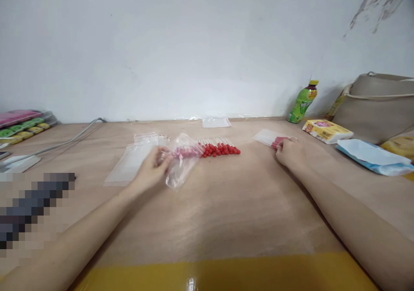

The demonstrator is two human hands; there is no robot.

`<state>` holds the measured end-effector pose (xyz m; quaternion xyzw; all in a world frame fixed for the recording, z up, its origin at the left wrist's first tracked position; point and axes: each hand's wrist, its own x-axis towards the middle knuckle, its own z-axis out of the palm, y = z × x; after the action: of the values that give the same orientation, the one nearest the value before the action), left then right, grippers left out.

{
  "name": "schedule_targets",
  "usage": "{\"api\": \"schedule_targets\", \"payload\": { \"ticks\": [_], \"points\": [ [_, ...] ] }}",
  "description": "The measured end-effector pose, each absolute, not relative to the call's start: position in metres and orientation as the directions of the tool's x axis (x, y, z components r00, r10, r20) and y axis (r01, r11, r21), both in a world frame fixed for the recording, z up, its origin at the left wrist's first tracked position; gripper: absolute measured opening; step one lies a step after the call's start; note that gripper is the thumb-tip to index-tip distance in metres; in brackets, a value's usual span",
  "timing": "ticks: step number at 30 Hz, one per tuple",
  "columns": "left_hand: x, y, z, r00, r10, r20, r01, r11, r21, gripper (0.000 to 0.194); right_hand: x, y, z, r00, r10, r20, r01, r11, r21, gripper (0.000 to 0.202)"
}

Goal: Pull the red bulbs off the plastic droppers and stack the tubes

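My left hand (158, 164) is closed on the edge of a clear plastic bag (181, 172), which hangs over the left end of a row of red-headed sticks (221, 149). The sticks look like large matches, pale stems pointing to the wall and heads toward me. Through the bag some red heads show pinkish; I cannot tell whether they are inside or behind it. Flat clear zip bags (124, 166) lie under and beside my left wrist. At right, my right hand (289, 151) has its fingers closed at a red strip (278, 142), beside a translucent whitish sleeve (265, 137). Its fingertips are partly hidden.
Another small clear bag (216, 122) lies by the wall. At right stand a green drink bottle (300, 103), a yellow tissue pack (327, 131), a blue-white packet (371, 156) and a beige bag (381, 105). A grey cable (77, 136) and colourful packs (24, 125) are at left.
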<state>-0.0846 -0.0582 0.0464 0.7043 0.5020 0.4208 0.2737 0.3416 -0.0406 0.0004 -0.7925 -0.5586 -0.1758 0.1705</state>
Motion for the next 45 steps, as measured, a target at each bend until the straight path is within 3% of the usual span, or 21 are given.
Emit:
{"api": "schedule_targets", "payload": {
  "ticks": [2,4,8,10,12,16,19,22,25,27,31,34,37,41,45],
  "points": [
    [-0.102,-0.049,0.055,-0.025,0.922,0.386,0.457,-0.333,0.825,0.047,0.338,-0.042,0.000,0.329,0.825,0.460,0.938,-0.340,-0.062,0.024],
    [-0.121,-0.041,0.063,-0.135,0.917,0.375,0.549,-0.246,0.799,0.055,0.334,-0.043,0.002,0.398,0.788,0.470,0.913,-0.388,-0.124,0.024],
    [-0.157,-0.029,0.065,-0.177,0.936,0.303,0.795,-0.045,0.605,0.031,0.329,-0.046,0.011,0.602,0.614,0.511,0.789,-0.356,-0.501,0.022],
    [-0.168,-0.025,0.060,-0.153,0.943,0.294,0.844,-0.030,0.536,0.020,0.330,-0.047,0.019,0.647,0.551,0.527,0.738,-0.278,-0.614,0.019],
    [-0.172,-0.024,0.055,-0.138,0.943,0.302,0.883,-0.021,0.469,0.016,0.331,-0.049,0.028,0.662,0.506,0.553,0.720,-0.221,-0.658,0.017],
    [-0.161,-0.027,0.050,-0.171,0.885,0.434,0.941,0.016,0.338,0.032,0.314,-0.058,0.045,0.638,0.500,0.585,0.681,-0.012,-0.732,0.018],
    [-0.139,-0.036,0.053,-0.082,0.741,0.666,0.987,-0.035,0.160,0.034,0.275,-0.077,0.050,0.499,0.573,0.650,0.623,0.285,-0.729,0.019],
    [-0.114,-0.050,0.058,0.095,0.659,0.746,0.976,-0.210,0.061,0.028,0.225,-0.104,0.045,0.312,0.665,0.679,0.595,0.420,-0.685,0.016],
    [-0.090,-0.070,0.058,0.247,0.667,0.703,0.873,-0.468,0.137,0.028,0.183,-0.128,0.033,0.034,0.756,0.654,0.550,0.532,-0.644,0.010],
    [-0.076,-0.083,0.055,0.368,0.699,0.613,0.763,-0.604,0.231,0.030,0.166,-0.136,0.025,-0.104,0.722,0.684,0.520,0.626,-0.581,0.008],
    [-0.055,-0.102,0.045,0.610,0.703,0.366,0.611,-0.711,0.348,0.036,0.158,-0.138,0.013,-0.284,0.687,0.669,0.461,0.709,-0.533,0.008],
    [-0.050,-0.104,0.036,0.693,0.671,0.263,0.557,-0.730,0.395,0.045,0.166,-0.134,0.010,-0.404,0.702,0.586,0.441,0.711,-0.548,0.005],
    [-0.051,-0.101,0.030,0.707,0.682,0.188,0.571,-0.707,0.417,0.052,0.175,-0.125,0.009,-0.317,0.762,0.565,0.522,0.638,-0.566,0.010],
    [-0.051,-0.100,0.033,0.713,0.672,0.201,0.548,-0.712,0.439,0.050,0.182,-0.115,0.007,-0.131,0.867,0.480,0.710,0.420,-0.565,0.023],
    [-0.044,-0.099,0.039,0.736,0.631,0.246,0.499,-0.751,0.432,0.036,0.179,-0.111,0.006,-0.162,0.926,0.341,0.732,0.344,-0.588,0.029]
  ]
}}
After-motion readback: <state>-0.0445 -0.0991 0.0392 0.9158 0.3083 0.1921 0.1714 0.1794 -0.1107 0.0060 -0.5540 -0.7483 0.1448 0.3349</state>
